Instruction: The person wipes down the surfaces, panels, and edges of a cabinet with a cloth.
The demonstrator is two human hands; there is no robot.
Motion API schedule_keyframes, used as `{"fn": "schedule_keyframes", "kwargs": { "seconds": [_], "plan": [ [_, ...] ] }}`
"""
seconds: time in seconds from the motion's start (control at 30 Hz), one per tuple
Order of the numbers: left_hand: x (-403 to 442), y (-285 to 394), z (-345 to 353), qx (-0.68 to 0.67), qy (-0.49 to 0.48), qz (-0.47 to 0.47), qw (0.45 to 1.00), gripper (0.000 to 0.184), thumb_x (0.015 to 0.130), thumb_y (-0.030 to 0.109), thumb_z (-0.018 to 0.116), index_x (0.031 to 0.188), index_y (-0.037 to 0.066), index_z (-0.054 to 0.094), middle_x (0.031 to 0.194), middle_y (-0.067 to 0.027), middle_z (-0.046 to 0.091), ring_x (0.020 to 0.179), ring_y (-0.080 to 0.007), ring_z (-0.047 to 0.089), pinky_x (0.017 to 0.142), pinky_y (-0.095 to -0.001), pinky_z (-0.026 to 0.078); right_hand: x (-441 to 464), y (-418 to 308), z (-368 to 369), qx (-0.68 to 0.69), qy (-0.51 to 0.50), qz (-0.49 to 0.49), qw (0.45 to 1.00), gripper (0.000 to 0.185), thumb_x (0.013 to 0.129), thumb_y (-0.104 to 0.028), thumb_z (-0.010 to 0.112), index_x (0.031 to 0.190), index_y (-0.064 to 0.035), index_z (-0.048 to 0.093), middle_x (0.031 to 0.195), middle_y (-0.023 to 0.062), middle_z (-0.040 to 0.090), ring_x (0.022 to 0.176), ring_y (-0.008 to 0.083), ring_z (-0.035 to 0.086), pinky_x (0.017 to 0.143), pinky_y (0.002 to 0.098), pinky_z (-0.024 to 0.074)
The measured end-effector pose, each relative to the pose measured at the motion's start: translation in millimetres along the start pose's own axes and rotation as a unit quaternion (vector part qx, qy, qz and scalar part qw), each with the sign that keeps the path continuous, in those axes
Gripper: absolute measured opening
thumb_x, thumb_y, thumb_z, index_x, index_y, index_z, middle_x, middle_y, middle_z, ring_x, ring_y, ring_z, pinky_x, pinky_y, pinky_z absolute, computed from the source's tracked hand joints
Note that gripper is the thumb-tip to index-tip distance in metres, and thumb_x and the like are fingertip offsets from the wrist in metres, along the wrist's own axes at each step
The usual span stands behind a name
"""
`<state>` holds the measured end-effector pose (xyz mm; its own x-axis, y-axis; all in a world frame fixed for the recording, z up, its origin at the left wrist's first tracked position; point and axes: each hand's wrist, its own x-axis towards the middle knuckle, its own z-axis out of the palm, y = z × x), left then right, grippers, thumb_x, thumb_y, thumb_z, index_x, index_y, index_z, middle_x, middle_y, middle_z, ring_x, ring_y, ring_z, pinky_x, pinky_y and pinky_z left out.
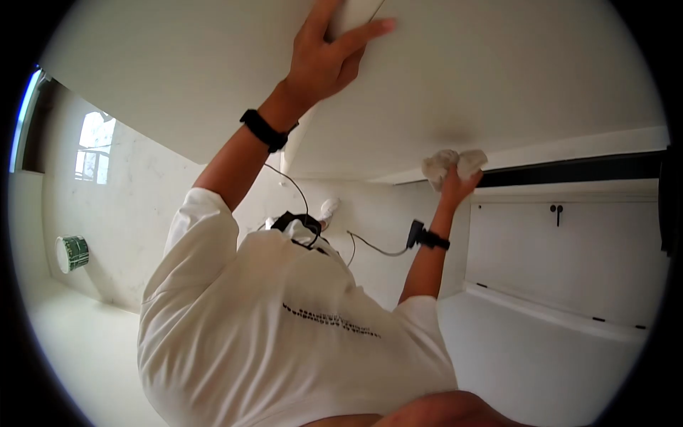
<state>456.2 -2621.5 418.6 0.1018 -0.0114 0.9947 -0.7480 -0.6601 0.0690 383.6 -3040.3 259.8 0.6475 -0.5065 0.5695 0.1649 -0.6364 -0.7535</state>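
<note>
At the top of the head view, my left hand [326,60] is at a pale, straight-edged piece [356,16] of the white panel [498,71]. Its thumb is stretched to the right and the other fingers curl at the edge, partly out of frame. Lower on the right, my right hand [459,186] grips a crumpled off-white cloth [442,165] against the lower part of the panel, near a dark strip [562,171]. A greyish smudge shows on the surface just above the cloth. Black straps circle both wrists.
A green-and-white bucket [72,254] stands on the pale floor at left, below a bright window reflection [94,148]. Thin cables [380,250] hang near my arms and waist. At right is a white cabinet door [541,249] with small black fittings [557,211].
</note>
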Motion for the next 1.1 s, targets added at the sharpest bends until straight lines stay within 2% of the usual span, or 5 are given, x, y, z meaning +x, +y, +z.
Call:
{"fn": "schedule_keyframes", "kwargs": {
  "seconds": [0.27,0.43,0.6,0.87,1.1],
  "plan": [
    [-10,-16,5,0.014,0.055,0.072,0.996,0.026,0.101,0.006,0.050,0.118,0.009,0.069,0.159,-0.0264,0.020,0.146,-0.0397,0.025,0.116,-0.0466,0.029,28,-206,2,0.060,-0.027,-0.111,0.992,0.051,0.074,-0.005,0.076,0.119,0.0030,0.054,0.114,0.0132,0.058,0.105,0.0273,0.061,0.091,0.0364,0.0483],
    [11,8,-4,-0.034,0.054,0.047,0.997,0.046,0.104,0.031,0.034,0.118,0.001,0.067,0.153,-0.0266,0.025,0.140,-0.0417,0.034,0.111,-0.0482,0.034,-44,-250,71,0.037,-0.148,-0.271,0.950,0.058,0.058,-0.012,0.081,0.113,-0.0041,0.064,0.122,0.0127,0.055,0.107,0.0334,0.056,0.080,0.0397,0.0544],
    [10,8,-5,-0.025,0.034,0.053,0.998,0.056,0.105,0.039,0.027,0.123,-0.001,0.063,0.154,-0.0270,0.022,0.142,-0.0430,0.031,0.111,-0.0494,0.032,-98,-262,100,0.035,-0.345,-0.233,0.909,0.055,0.060,-0.010,0.076,0.114,-0.0077,0.065,0.121,0.0059,0.056,0.099,0.0302,0.057,0.080,0.0406,0.0549],
    [1,4,-2,0.016,0.005,0.045,0.999,0.039,0.106,0.021,0.036,0.135,0.001,0.050,0.158,-0.0268,0.014,0.148,-0.0416,0.017,0.116,-0.0521,0.025,-10,-218,54,0.104,-0.138,-0.205,0.964,0.049,0.064,-0.008,0.075,0.112,-0.0044,0.065,0.115,0.0120,0.060,0.102,0.0311,0.061,0.084,0.0398,0.0543],
    [-1,4,-1,0.078,0.015,0.041,0.996,0.033,0.105,0.011,0.036,0.133,0.003,0.051,0.157,-0.0273,0.017,0.147,-0.0405,0.021,0.116,-0.0501,0.026,47,-81,10,0.008,-0.057,0.106,0.993,0.050,0.072,-0.012,0.076,0.117,0.0048,0.060,0.118,0.0161,0.059,0.108,0.0360,0.060,0.093,0.0421,0.0492]
  ]
}}
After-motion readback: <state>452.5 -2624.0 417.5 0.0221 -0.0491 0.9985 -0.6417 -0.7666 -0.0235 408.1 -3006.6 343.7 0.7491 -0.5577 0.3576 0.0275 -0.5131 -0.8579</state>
